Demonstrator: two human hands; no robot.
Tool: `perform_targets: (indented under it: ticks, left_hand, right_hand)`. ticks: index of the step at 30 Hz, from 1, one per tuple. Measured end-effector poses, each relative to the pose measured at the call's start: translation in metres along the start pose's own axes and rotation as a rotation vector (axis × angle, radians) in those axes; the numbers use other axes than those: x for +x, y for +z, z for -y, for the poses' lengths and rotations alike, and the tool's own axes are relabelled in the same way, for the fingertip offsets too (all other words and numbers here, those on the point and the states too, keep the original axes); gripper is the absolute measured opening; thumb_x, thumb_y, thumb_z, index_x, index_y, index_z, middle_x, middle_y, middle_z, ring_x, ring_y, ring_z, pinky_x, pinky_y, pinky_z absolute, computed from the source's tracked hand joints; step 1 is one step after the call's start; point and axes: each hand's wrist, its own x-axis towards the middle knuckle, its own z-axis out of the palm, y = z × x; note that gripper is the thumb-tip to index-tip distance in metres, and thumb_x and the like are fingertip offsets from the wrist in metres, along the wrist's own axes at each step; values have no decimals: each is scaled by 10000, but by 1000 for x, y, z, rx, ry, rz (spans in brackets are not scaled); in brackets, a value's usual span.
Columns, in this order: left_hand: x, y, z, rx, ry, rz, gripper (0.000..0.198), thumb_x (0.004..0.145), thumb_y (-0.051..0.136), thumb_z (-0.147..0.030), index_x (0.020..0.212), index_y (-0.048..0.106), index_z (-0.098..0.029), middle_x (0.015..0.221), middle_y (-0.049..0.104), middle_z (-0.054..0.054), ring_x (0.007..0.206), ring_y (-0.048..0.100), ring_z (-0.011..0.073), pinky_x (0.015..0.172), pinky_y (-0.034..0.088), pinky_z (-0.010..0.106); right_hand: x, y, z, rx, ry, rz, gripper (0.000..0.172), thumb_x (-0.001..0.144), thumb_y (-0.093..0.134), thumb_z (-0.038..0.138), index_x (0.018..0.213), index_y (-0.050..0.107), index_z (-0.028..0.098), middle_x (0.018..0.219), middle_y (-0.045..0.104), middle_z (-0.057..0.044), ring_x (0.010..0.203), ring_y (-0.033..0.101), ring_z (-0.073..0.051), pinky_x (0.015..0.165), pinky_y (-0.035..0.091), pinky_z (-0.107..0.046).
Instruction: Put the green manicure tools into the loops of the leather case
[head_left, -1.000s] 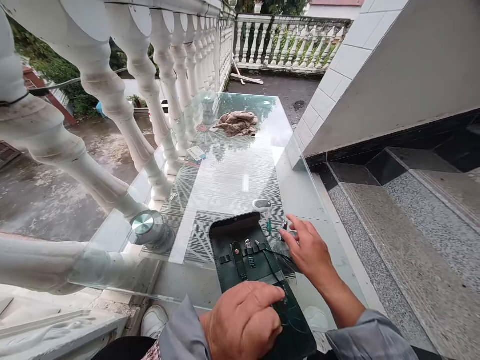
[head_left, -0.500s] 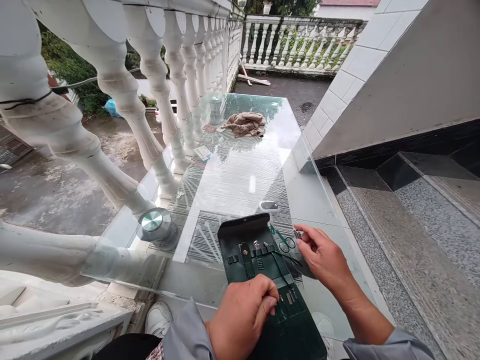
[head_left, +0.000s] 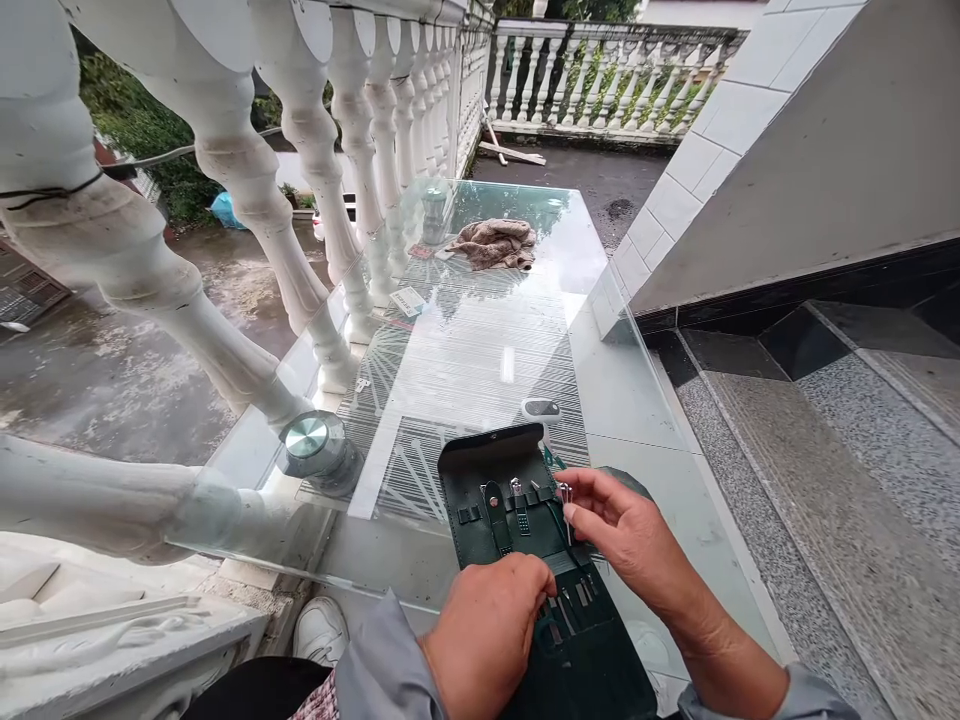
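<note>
An open dark green tool case point(head_left: 525, 540) lies on the near end of a glass table point(head_left: 480, 350), with several small metal tools held in its loops. My left hand point(head_left: 487, 640) is curled, its fingers pressing on the case's lower half. My right hand point(head_left: 630, 535) pinches a small silver metal tool point(head_left: 564, 495) over the case's right edge. A white-handled tool point(head_left: 540, 410) and green-handled scissors point(head_left: 555, 460) lie just beyond the case, partly hidden by my right hand.
A crumpled brown cloth point(head_left: 495, 243) and a small card point(head_left: 409, 300) lie farther along the glass. A round metal table fitting point(head_left: 311, 440) sits at the left. White balusters point(head_left: 247, 180) line the left; tiled steps point(head_left: 825, 420) rise on the right.
My right hand moved left from beside the scissors, bringing the small metal tool over the case. My left hand stayed pressed on the lower part of the case.
</note>
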Motion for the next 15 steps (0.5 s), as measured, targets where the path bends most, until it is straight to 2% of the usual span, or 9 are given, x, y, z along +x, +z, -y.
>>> perform_targets:
  ticks: [2,5,9,15]
  left_hand:
    - [1,1,1,33,-3,12,180,888,402,-118,938,541,-220,883,638,-20,770,612,138,659,444,214]
    - [1,1,0,68,-5,24,171,886,411,-122,938,543,-218,885,640,-16,771,619,143,656,449,215]
    - [2,2,-1,104,-9,30,167,890,413,-134,940,548,-218,874,641,-17,759,624,150,639,450,220]
    - [3,4,0,119,2,17,154,901,413,-150,938,541,-225,887,646,-23,768,627,158,639,453,230]
  right_hand:
    - [-4,2,-2,-17,4,12,332,732,594,349,1020,602,185,865,651,-59,794,618,-176,662,529,-296]
    - [-5,3,-4,-48,-46,-65,355,745,599,377,1048,598,193,875,654,-58,801,620,-172,710,533,-313]
    - [1,8,-4,-37,-94,-202,357,708,650,408,985,612,185,808,641,-46,745,607,-168,678,533,-314]
    - [20,25,-3,-8,-163,-243,306,737,633,370,987,599,195,793,630,-26,717,585,-150,671,510,-297]
